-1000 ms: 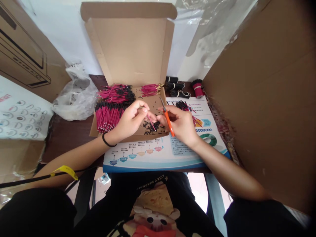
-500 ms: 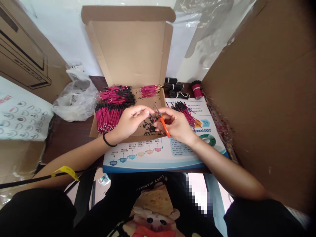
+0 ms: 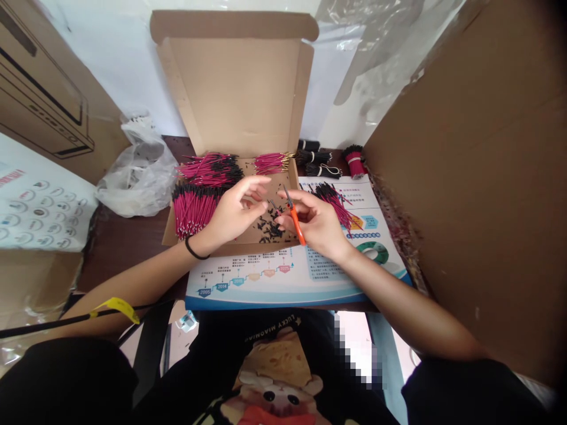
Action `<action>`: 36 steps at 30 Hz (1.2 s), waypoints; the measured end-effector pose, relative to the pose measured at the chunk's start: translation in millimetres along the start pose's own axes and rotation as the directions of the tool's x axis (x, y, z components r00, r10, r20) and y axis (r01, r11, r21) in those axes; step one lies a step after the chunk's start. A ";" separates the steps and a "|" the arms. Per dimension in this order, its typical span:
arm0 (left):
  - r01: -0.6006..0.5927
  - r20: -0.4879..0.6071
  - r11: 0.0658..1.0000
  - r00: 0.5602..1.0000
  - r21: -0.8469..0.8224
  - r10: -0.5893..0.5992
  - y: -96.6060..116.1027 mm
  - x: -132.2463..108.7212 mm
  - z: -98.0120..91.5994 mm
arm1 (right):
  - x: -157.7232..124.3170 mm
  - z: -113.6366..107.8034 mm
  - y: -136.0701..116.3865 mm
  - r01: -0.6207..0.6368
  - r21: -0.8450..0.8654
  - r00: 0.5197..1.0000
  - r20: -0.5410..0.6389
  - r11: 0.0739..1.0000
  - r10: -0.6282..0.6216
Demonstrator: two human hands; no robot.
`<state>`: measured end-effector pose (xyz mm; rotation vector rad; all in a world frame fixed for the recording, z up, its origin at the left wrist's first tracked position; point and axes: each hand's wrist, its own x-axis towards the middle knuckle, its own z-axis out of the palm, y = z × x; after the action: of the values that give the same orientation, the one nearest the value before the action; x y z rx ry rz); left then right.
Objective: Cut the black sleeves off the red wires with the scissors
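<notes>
My left hand [image 3: 241, 206] is over the open cardboard box [image 3: 241, 249], its fingers spread apart with nothing visible between them. Beside it, my right hand [image 3: 316, 221] is closed around a slim orange-handled tool [image 3: 296, 221] with a pointed dark metal tip; its exact kind is unclear. A short dark-and-pink wire end pokes out by the right thumb, partly hidden by the fingers. Under the hands, small black cut bits [image 3: 270, 231] are strewn over the box floor. Pink wires with black ends [image 3: 192, 212] fill the box's left side, and a smaller pink bunch [image 3: 271, 162] lies at the back.
Loose pink-and-black wires [image 3: 334, 203] lie on a printed sheet [image 3: 283, 292] right of the box. Tied black bundles [image 3: 323, 171] and a tied pink bundle [image 3: 354, 162] stand behind. A plastic bag [image 3: 137, 177] is at left; a large cardboard panel [image 3: 478, 177] walls the right.
My left hand has drawn slightly away from the right one, and its pinched fingers have spread. My right hand keeps hold of the orange-handled tool, almost in the same place.
</notes>
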<state>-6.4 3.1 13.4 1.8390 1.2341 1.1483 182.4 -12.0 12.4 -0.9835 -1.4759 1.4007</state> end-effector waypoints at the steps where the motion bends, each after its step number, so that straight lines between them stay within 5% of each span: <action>1: -0.013 0.034 1.000 0.999 0.006 0.013 0.4 -0.7 0.9 | -0.2 0.1 -1.0 -0.001 -0.004 1.000 -0.005 1.000 0.001; 9: -0.139 0.083 0.990 0.987 -0.018 0.140 10.5 -5.7 3.5 | -1.7 4.8 2.1 -0.022 0.032 1.000 -0.012 0.999 0.022; 17: -0.004 0.107 0.995 0.994 -0.101 0.015 6.1 -9.6 7.4 | -2.8 9.1 7.6 -0.071 0.091 0.997 -0.004 0.993 0.071; 27: 0.023 0.045 0.989 0.999 -0.146 -0.016 16.5 -10.8 6.9 | -5.0 10.9 6.0 -0.049 0.034 0.999 -0.006 0.998 0.049; 36: 0.033 0.097 0.994 0.995 -0.106 -0.023 15.1 -9.8 3.7 | -3.4 -6.4 -13.2 0.117 -0.335 0.971 -0.160 0.935 -0.179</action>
<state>0.9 -11.6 21.7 1.7697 1.1191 1.0779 189.8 -13.9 25.4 -1.1460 -1.6299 0.9455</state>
